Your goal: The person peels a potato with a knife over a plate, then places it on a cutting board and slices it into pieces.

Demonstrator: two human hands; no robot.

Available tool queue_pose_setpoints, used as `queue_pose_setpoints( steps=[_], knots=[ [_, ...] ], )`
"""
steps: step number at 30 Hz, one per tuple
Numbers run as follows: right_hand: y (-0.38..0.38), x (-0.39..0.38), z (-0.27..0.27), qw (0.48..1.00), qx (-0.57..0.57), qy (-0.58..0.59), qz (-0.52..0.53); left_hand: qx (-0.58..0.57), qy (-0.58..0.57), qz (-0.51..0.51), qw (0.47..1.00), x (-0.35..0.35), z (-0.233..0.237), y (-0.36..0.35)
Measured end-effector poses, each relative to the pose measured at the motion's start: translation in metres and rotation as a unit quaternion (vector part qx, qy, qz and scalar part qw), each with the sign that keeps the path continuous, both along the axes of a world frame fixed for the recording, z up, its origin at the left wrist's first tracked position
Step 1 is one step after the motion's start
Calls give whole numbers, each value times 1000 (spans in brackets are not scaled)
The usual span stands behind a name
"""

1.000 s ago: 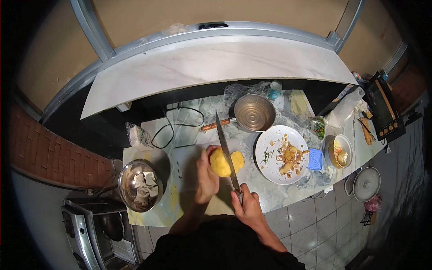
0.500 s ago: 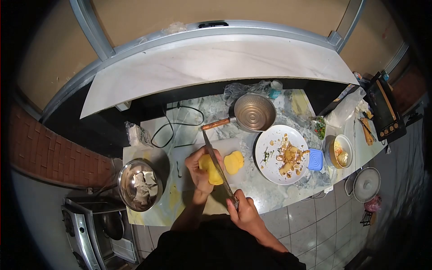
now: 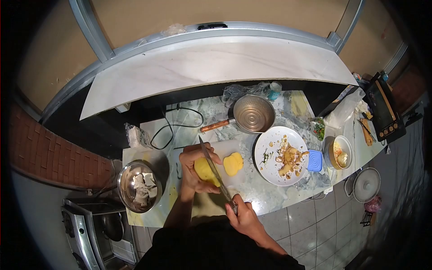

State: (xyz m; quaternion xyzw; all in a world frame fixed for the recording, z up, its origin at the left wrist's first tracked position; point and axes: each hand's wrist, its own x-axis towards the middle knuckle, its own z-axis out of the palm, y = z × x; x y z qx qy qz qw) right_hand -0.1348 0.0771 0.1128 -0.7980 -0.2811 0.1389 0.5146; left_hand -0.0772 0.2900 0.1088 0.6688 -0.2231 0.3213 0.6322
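A peeled potato (image 3: 204, 170) sits in the curled fingers of my left hand (image 3: 189, 167), over the white cutting board (image 3: 234, 180). My right hand (image 3: 244, 219) is closed round the handle of a long kitchen knife (image 3: 210, 161). The blade slants up and to the left across the right side of the potato, its tip just beyond my left fingers. Right of the blade, a few yellow potato slices (image 3: 233, 164) lie overlapping on the board.
A white plate with peelings (image 3: 274, 176), a blue lid (image 3: 315, 160) and a bowl of shredded food (image 3: 344, 143) stand to the right. Behind is a saucepan (image 3: 254, 114), its wooden handle pointing left. A steel bowl (image 3: 125, 192) stands left; a black cable (image 3: 167, 130) loops behind the board.
My left hand has shifted slightly left with the potato, and its fingers have spread more along it. The knife's tip has dropped a little lower and left.
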Motion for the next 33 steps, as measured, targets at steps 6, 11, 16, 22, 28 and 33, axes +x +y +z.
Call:
queue_pose_setpoints(
  steps=[6,11,16,22,28,33],
  knots=[
    [2,13,-12,995,-31,-89,-42,-285,193,-37,938,-13,18,-44],
    [3,16,-21,989,-36,-137,-29,-278,198,-30,939,-22,25,-51],
    [9,10,-36,985,-10,-171,-36,-266,189,-9,945,-19,19,-52],
    [9,5,-46,982,11,-179,-60,-259,127,-42,956,-16,12,-52],
    [9,3,-53,984,-8,-167,-65,-241,114,-34,963,-15,15,-55],
    [8,2,-55,983,-9,-168,-66,-231,117,-12,966,-16,14,-57]
  ],
)
